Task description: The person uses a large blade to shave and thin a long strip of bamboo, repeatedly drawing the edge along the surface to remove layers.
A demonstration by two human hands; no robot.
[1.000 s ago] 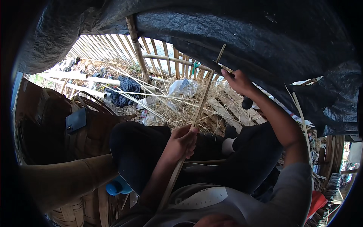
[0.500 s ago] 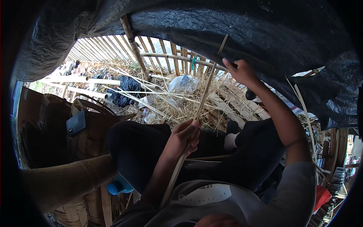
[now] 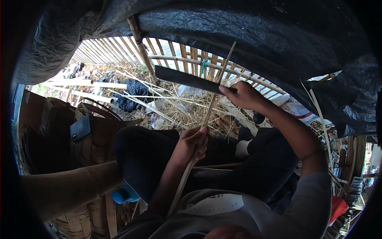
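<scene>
Head view. A long, narrow strip (image 3: 209,110), pale and probably bamboo, slants from the wearer's torso up and away toward a slatted fence (image 3: 107,51). The left grip (image 3: 193,145) is closed around its middle, thumb uppermost, above the folded legs in dark trousers (image 3: 147,153). The right grip (image 3: 243,95) is clenched on a knife (image 3: 185,79), whose broad, dark, matt blade points leftward and crosses the strip near its far end; blade and strip appear to touch beside the right thumb. (A rounded dark end below the right wrist is probably the handle's butt.)

The step in hand is judged to be paring or smoothing the strip along its length. A further stroke would call for a firm left grip, a shallow blade angle and light, even pressure, since so slender a strip is likely to flex.

Materials and shapes: curled, straw-like shavings (image 3: 199,112) lie in a loose, fibrous heap beyond the legs. A thick, smooth pole (image 3: 75,187) with a ring-like node enters at the left, above a glossy blue object (image 3: 125,194), perhaps a bottle. A flat, rectangular phone-like object (image 3: 80,128) rests against brown, curved basketry (image 3: 101,137). Overhead hangs a dark, creased tarpaulin (image 3: 258,32) with a dull plastic sheen.
</scene>
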